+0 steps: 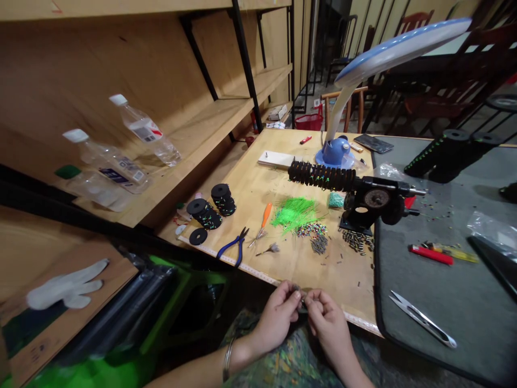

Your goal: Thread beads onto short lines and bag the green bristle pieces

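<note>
At the table's front edge, my left hand [280, 310] and my right hand [326, 313] meet with fingertips pinched together. Something small and dark sits between them, too small and covered to name. Behind them on the wooden tabletop [258, 253] lie a pile of small grey pieces [319, 243], multicoloured beads [310, 230] and a heap of bright green strands [295, 211]. Blue-handled pliers [239, 248] and an orange-handled screwdriver-like tool [266, 215] rest to the left. Small metal cylinders [357, 241] are scattered by the base of a black winding device [371, 196].
Black spools [223, 199] stand at the left edge. A blue-and-white lamp [333, 151] rises at the back. On the grey mat [416, 291] lie thread snips [423, 319] and a red-handled tool [431, 254]. Plastic bottles [147, 132] stand on the left shelf [189, 148].
</note>
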Motion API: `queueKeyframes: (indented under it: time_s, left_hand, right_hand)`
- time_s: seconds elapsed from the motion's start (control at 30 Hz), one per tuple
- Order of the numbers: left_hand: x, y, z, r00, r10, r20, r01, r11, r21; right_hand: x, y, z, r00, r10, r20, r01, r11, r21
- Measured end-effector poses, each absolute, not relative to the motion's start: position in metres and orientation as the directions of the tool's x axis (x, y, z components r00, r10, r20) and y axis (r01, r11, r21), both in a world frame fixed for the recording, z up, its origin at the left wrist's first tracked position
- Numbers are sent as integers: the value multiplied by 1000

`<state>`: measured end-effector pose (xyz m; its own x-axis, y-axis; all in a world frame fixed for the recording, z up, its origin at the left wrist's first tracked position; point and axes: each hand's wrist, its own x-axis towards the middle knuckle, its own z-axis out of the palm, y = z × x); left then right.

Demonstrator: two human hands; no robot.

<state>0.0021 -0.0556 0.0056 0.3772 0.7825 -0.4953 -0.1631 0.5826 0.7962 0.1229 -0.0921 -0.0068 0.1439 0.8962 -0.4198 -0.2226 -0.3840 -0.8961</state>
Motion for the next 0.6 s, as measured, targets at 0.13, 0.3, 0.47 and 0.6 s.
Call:
queueKeyframes:
  time_s: [0.13, 0.3, 0.47, 0.6]
  left_hand:
    - [1, -57, 5, 364, 785, -502, -82, 564, 822]
    - [-3, -58, 4, 337, 828, -448, 18, 470, 883]
    - [-8, -60, 4, 287, 898, -334, 161, 298, 941]
    - [-12, -60, 7, 279, 932, -233, 249, 164, 955]
  right_hand:
    - [125, -91, -6, 108, 886, -450, -255, -413, -874]
    - [131, -90, -1, 121, 879, -461, -261, -420, -869]
    - [134, -90, 5, 95, 866, -490, -196, -467, -862]
    - [132, -91, 7, 11, 851, -526, -145, -519, -842]
